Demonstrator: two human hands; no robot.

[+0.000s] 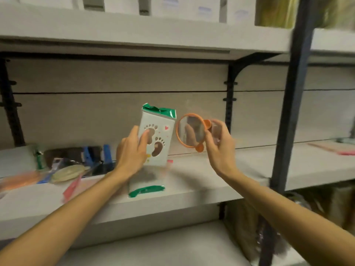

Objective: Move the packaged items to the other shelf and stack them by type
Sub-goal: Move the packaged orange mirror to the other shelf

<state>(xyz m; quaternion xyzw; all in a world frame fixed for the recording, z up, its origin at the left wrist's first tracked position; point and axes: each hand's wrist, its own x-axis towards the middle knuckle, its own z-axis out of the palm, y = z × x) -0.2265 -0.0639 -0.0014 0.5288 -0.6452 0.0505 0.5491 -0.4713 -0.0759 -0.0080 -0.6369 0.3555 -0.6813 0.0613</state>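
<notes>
My left hand (132, 150) grips a white package with footprint cut-outs and a green foil top (159, 135), held upright above the middle shelf (192, 192). My right hand (219, 143) holds a round orange-rimmed mirror with small ears (191, 130) in a clear wrapper, just right of the white package. A second pack with a green strip (146, 183) lies flat on the shelf below my left hand. More packaged items (65, 166) are piled at the shelf's left end, blurred.
A dark metal upright (290, 116) divides this bay from the neighbouring shelf (317, 162) on the right, where flat pink items (334, 148) lie. White boxes (184, 6) stand on the shelf above. A lower shelf (153, 246) runs beneath my arms.
</notes>
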